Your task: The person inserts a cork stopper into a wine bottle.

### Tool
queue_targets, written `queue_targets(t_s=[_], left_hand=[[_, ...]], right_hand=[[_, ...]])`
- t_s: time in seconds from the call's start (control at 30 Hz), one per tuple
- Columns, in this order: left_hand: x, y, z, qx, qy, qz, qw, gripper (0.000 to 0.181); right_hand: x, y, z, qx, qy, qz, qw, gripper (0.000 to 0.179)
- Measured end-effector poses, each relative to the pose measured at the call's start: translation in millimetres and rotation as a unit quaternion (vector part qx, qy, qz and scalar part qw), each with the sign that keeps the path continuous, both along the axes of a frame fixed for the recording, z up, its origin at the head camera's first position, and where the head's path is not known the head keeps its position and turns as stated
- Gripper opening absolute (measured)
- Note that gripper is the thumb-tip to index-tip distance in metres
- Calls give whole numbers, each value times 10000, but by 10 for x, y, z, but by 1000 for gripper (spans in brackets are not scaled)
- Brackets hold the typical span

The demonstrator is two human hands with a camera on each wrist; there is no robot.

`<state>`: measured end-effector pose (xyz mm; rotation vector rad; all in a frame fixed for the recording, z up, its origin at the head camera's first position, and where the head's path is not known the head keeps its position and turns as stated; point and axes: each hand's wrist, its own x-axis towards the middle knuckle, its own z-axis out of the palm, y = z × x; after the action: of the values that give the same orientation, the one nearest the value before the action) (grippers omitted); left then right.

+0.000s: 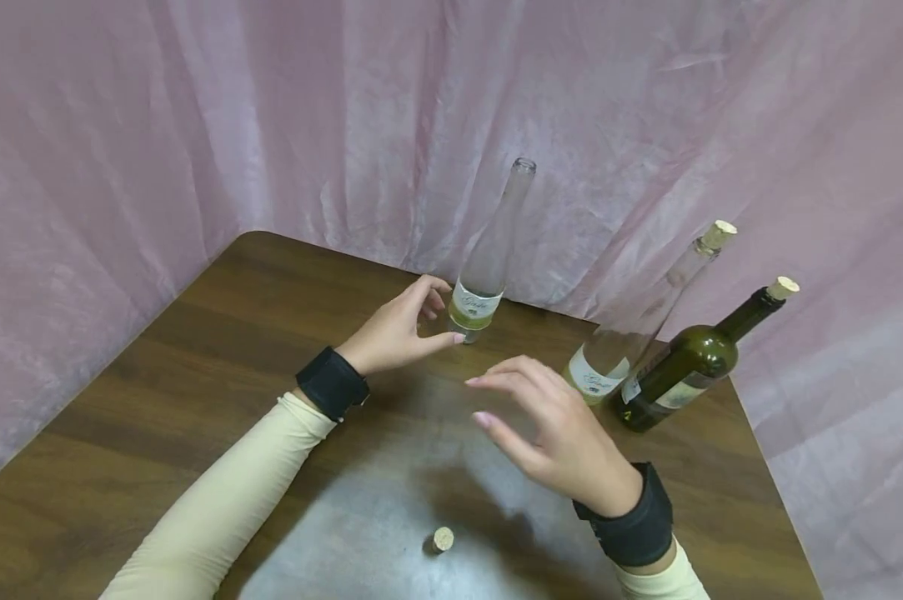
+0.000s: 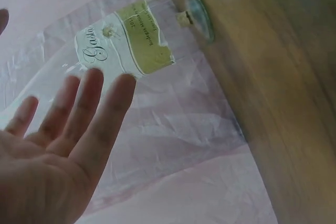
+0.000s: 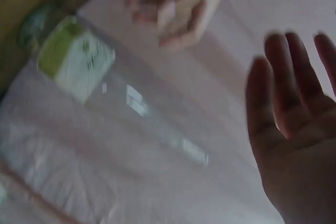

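A clear glass bottle (image 1: 475,302) with a white and green label and a bare mouth stands near the table's back edge. Beside it my left hand (image 1: 388,335) has its fingers and thumb spread; they do not wrap the glass, and contact at the thumb tip is unclear. In the left wrist view a small cork-coloured piece (image 2: 185,19) shows at the bottle's base, whether inside or behind I cannot tell. My right hand (image 1: 564,433) hovers over the table with loosely bent fingers, holding nothing. Towards the front, a loose cork (image 1: 443,539) stands on the table.
Right of the right hand, a second clear bottle (image 1: 594,379) stands with a cork (image 1: 719,234) in its neck. A dark green bottle (image 1: 694,362), also corked, is close beside it. A pink curtain (image 1: 308,125) hangs behind the wooden table (image 1: 271,292).
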<state>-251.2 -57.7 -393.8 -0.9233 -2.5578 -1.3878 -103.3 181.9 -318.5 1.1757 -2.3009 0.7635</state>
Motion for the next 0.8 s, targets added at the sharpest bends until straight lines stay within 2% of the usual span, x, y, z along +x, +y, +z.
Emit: queue_targets(t_s=[0.13, 0.27, 0.4, 0.57, 0.8], left_hand=[[-99, 97, 61, 140, 96, 225, 9996, 84], [-199, 202, 119, 151, 50, 382, 9991, 89], [-321, 295, 151, 121, -68, 463, 9988, 99], [-468, 395, 154, 135, -240, 442, 9986, 106], [-544, 553, 115, 409, -550, 431, 9967, 103]], right_hand=[[74, -121, -148, 711, -237, 266, 9968, 29], [149, -156, -313, 1027, -358, 467, 9930, 25], [218, -169, -430, 1242, -460, 499, 9899, 25], [272, -181, -525, 1499, -783, 562, 9840, 29], [335, -149, -646, 1884, -1053, 763, 9735, 32]])
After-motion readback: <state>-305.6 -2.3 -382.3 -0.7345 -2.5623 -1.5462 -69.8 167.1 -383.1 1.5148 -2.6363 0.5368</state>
